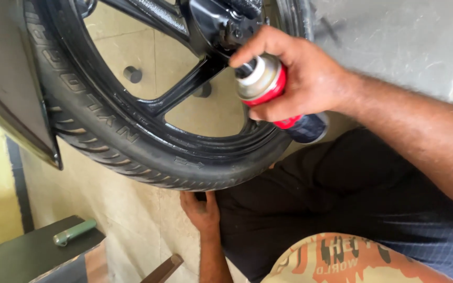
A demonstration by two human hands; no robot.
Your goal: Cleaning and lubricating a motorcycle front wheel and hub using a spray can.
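The right hand [300, 73] is wrapped around a red spray can [271, 89] whose long axis tilts up-left, nozzle just beside the black wheel hub [221, 26], while the left hand [200, 209] presses open-palmed under the tyre [132, 152] below.

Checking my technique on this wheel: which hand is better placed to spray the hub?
The right hand. It grips the spray can, a finger on the nozzle, right beside the black hub. The left hand is down under the tyre, touching its underside, far from the hub.
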